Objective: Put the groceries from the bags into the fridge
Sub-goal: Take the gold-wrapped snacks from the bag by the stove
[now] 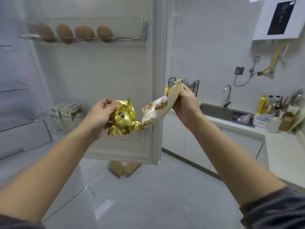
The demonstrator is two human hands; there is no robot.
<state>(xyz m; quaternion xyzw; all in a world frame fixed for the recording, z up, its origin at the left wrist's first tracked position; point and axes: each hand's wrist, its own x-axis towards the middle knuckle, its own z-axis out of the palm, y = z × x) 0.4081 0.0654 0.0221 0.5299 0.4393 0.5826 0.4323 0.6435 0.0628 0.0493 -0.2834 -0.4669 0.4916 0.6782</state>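
My left hand (100, 113) grips a crinkled gold foil packet (123, 120) by its upper left edge. My right hand (184, 103) grips a long white and beige snack packet (156, 109) near its top end, and the packet hangs slanted down to the left. Both packets are held in front of the open fridge door (115, 76), just above its lower door shelf (142, 134). Several brown eggs (84, 33) sit in the upper door rack. Milk cartons (67, 113) stand at the left end of the lower door shelf.
The fridge interior with glass shelves (13, 90) and a drawer (24, 138) lies at the left. A counter with a sink (219, 111), tap (227, 95) and bottles (262, 104) runs along the right. A cardboard box (123, 167) lies on the floor under the door.
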